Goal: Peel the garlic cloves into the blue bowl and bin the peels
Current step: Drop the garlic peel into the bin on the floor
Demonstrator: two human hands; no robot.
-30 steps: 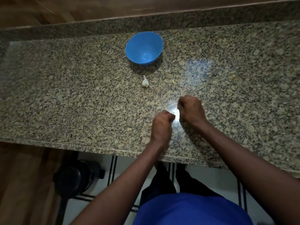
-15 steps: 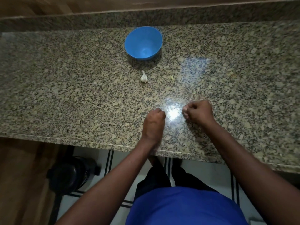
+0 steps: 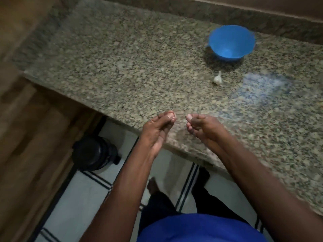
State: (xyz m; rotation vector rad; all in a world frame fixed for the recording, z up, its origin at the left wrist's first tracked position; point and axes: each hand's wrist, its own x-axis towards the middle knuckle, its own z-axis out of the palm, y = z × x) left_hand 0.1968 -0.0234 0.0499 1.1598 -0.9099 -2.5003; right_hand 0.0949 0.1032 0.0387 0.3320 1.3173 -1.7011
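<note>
The blue bowl (image 3: 230, 44) stands empty at the back right of the granite counter (image 3: 122, 67). In front of it lies a white unpeeled garlic piece (image 3: 217, 79). Both hands hover over the counter's front edge, a short gap between them. My left hand (image 3: 157, 128) has its fingertips pinched together on a small pale bit that looks like garlic peel. My right hand (image 3: 202, 126) is curled shut, and whether anything sits inside it is hidden. A black round bin (image 3: 94, 152) stands on the floor below, left of my left hand.
A wooden cabinet side (image 3: 26, 137) runs along the left of the counter. White floor tiles with dark stripes (image 3: 83, 198) lie beneath, with my feet on them. A low granite backsplash (image 3: 227, 14) closes the counter's far side.
The view has swung left and down, bringing the bin and floor into sight. Both hands have lifted off the counter and drawn back to its front edge, fingers still closed.
</note>
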